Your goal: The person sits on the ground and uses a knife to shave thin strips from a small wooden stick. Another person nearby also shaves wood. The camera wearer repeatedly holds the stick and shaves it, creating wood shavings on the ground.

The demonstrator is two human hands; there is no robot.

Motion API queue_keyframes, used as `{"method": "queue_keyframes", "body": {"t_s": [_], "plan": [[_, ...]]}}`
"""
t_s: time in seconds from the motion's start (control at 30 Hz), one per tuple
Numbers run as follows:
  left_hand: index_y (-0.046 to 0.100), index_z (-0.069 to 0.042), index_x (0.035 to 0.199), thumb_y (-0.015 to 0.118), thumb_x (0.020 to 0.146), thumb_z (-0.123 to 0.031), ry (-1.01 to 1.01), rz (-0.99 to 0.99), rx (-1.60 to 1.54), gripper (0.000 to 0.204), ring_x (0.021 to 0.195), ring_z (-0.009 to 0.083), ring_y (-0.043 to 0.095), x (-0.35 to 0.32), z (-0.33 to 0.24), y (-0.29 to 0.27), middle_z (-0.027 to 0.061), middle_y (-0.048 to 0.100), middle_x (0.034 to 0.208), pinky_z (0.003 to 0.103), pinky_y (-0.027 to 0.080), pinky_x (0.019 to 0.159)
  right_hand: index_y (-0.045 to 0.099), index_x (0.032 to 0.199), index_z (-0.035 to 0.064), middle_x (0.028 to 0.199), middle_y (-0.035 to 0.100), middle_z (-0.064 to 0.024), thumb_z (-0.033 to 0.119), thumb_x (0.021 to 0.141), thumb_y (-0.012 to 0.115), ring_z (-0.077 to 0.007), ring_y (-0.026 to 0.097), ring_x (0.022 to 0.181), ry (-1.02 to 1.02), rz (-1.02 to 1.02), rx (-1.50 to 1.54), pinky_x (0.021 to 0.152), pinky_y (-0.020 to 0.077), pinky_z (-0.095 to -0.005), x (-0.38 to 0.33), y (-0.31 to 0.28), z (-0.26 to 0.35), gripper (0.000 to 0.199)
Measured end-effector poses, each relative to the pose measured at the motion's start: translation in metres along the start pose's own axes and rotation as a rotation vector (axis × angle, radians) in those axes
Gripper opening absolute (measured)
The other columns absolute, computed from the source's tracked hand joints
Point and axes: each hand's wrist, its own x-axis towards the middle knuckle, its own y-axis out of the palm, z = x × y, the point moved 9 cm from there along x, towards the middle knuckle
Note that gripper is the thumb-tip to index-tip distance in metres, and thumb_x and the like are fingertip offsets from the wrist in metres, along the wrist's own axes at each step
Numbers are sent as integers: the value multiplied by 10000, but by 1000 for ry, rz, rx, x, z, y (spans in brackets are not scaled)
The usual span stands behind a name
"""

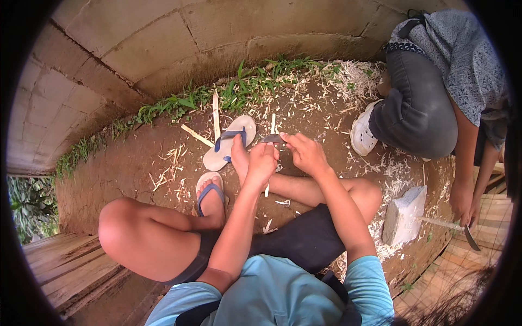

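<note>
My left hand [263, 162] is closed around a thin pale wooden stick [273, 125], which runs past the fist at its top and bottom. Close beside it on the right, my right hand [305, 154] is closed at one end of a short dark knife blade [273, 138]. The blade lies across the stick just above the left fist. The knife's handle is hidden by my fingers. Both hands are over my bent leg, near my bare foot [240, 154].
Two pale wood strips [216, 114] lie by a loose flip-flop [229, 142]. Shavings [353, 76] litter the dirt along grass and a block wall [228, 32]. At right, a crouching person's hands [463, 204] hold a curved knife [471, 238] and strip by a stone block [405, 214].
</note>
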Motion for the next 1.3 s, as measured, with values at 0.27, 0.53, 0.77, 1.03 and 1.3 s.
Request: {"method": "queue_keyframes", "body": {"t_s": [0.27, 0.53, 0.77, 1.03, 1.3], "plan": [[587, -15, 1009, 408, 997, -152, -9, -62, -78, 226, 358, 53, 307, -16, -7, 13, -9, 476, 606, 212, 209, 330, 572, 1258, 290, 922, 616, -89, 116, 859, 544, -354, 652, 752, 158, -35, -165, 662, 533, -485, 6, 4, -29, 436], [549, -27, 1022, 402, 1005, -158, -99, -69, -99, 198, 420, 48, 356, -16, 0, 8, -18, 468, 647, 220, 239, 361, 566, 1208, 235, 970, 643, -109, 169, 913, 526, -377, 647, 818, 185, 11, -133, 689, 527, -483, 10, 10, -19, 305], [536, -25, 1028, 403, 1006, -165, -124, 5, -150, 195, 402, 40, 341, -8, 13, 18, -16, 470, 660, 216, 225, 340, 546, 1213, 159, 1051, 655, -150, 261, 955, 507, -404, 633, 908, 184, -34, -46, 749, 516, -491, -6, -4, -19, 281], [521, -49, 814, 437, 953, -129, -44, -66, -148, 181, 394, 63, 353, 21, 32, -12, -10, 439, 569, 235, 221, 330, 532, 1249, 183, 1028, 655, -159, 326, 970, 478, -411, 643, 843, 109, 122, -47, 719, 527, -501, -6, 21, 12, 318], [513, -43, 830, 501, 932, -142, -56, -49, -168, 143, 384, 68, 375, 7, 8, 1, 8, 482, 620, 221, 258, 333, 570, 1204, 112, 1024, 657, -148, 376, 974, 468, -377, 641, 899, 190, 44, -83, 743, 523, -477, -6, 18, -10, 365]]}}
